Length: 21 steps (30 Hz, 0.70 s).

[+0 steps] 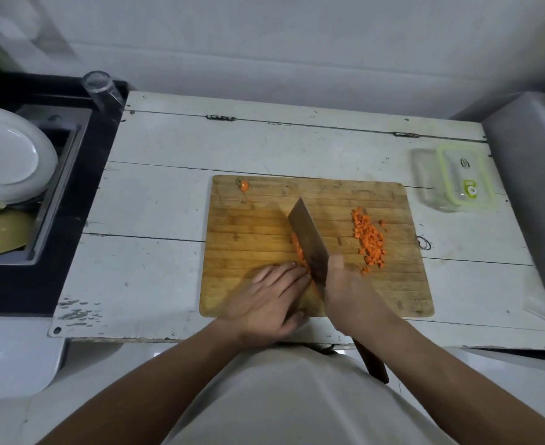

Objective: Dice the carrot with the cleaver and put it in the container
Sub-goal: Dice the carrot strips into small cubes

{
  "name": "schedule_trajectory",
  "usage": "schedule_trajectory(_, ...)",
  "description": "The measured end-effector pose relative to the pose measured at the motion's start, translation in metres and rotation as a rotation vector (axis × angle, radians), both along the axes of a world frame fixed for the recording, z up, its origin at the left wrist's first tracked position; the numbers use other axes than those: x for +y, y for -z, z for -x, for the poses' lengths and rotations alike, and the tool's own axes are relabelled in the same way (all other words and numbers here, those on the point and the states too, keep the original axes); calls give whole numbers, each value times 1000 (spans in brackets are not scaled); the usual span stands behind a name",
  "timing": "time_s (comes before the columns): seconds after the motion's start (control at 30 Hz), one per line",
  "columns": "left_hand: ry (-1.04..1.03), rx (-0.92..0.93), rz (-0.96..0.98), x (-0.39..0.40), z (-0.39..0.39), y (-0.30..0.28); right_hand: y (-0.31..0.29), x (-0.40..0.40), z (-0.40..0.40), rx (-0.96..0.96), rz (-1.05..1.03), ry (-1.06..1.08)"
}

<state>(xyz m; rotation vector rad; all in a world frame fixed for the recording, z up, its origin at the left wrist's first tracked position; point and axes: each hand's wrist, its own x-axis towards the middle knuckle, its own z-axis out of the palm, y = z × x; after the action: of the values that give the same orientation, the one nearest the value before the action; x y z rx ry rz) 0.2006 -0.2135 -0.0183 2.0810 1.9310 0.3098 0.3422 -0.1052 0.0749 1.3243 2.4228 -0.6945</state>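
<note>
one head-worn wide-angle view looked steeply down, facing forward, close above the worn white wooden counter (174, 194) and rectangular bamboo chopping board (251, 226).

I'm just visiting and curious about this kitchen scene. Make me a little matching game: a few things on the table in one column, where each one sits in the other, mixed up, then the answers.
Things:
1. cleaver
2. pile of diced carrot
3. container
4. carrot end

Places:
A. far left corner of the cutting board
B. on the white table, right of the board
C. gripped by the right hand
D. right part of the board

Pairs: 1-C, 2-D, 3-B, 4-A
</note>
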Motion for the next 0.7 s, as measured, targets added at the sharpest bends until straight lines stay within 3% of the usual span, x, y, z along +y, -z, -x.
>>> schedule_trajectory(0.27, 33, 36, -83, 11, 11, 0, 10, -15, 2, -48, -62, -16)
schedule_trajectory(0.7, 76, -4, -28, 16, 16, 7, 13, -24, 21, -108, -104, -37)
